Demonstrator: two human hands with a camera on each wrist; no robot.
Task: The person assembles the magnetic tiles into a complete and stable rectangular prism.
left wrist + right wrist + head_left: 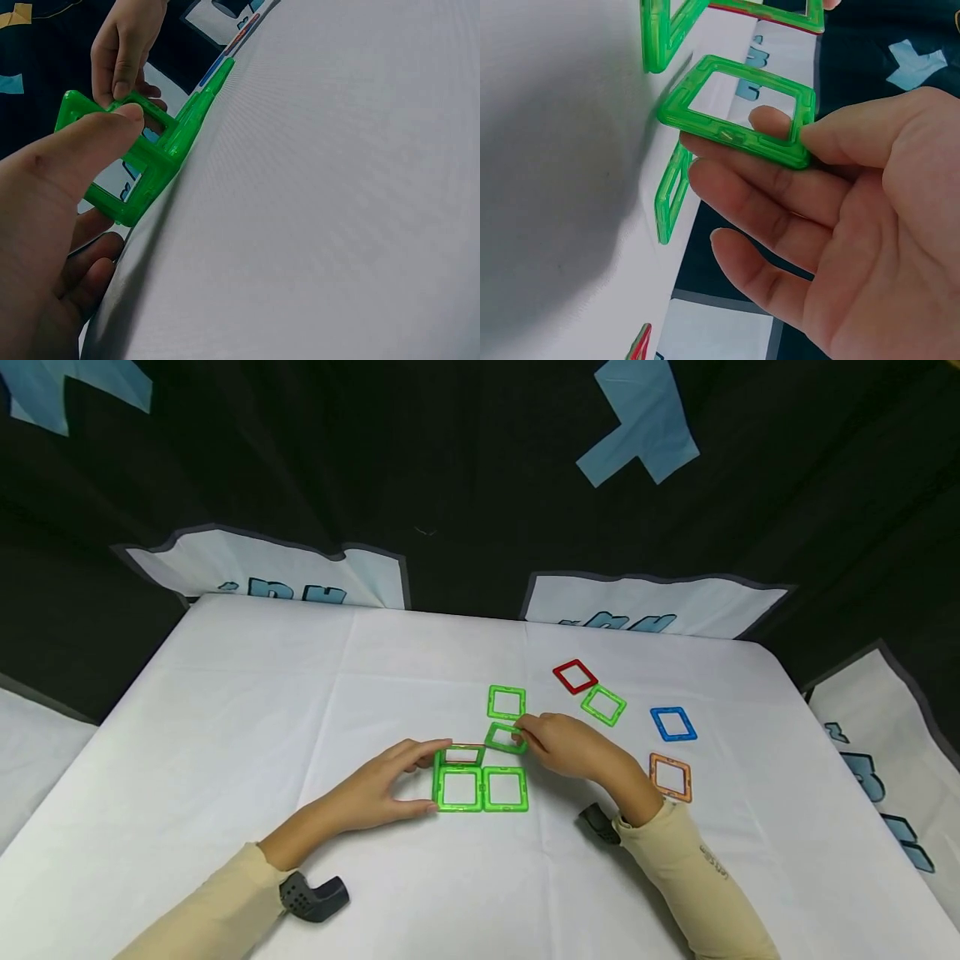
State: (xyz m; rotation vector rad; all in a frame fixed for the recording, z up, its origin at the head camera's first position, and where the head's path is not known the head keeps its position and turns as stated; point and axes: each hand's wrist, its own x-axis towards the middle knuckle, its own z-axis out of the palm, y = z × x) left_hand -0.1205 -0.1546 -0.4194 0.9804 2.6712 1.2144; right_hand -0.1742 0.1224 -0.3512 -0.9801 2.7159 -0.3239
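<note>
My right hand (566, 745) pinches a green square magnetic tile frame (731, 137) between thumb and fingers, tilted close to the back right of a small green structure. Two green tiles (506, 808) lie flat side by side as its base. On the left one stand a green side tile (437, 783) and a back tile (462, 747) with a reddish edge. My left hand (382, 785) holds this structure from the left, fingers at the upper corner and thumb low. In the left wrist view its thumb lies over the green frame (154, 169), other fingers partly hidden behind.
Behind the pinched tile lies another green tile (507, 688). Farther right are a red tile (564, 683), a green tile (597, 716), a blue tile (666, 710) and an orange tile (687, 783) near the right forearm. A white cloth (225, 710) covers the table; dark curtains (450, 485) hang behind.
</note>
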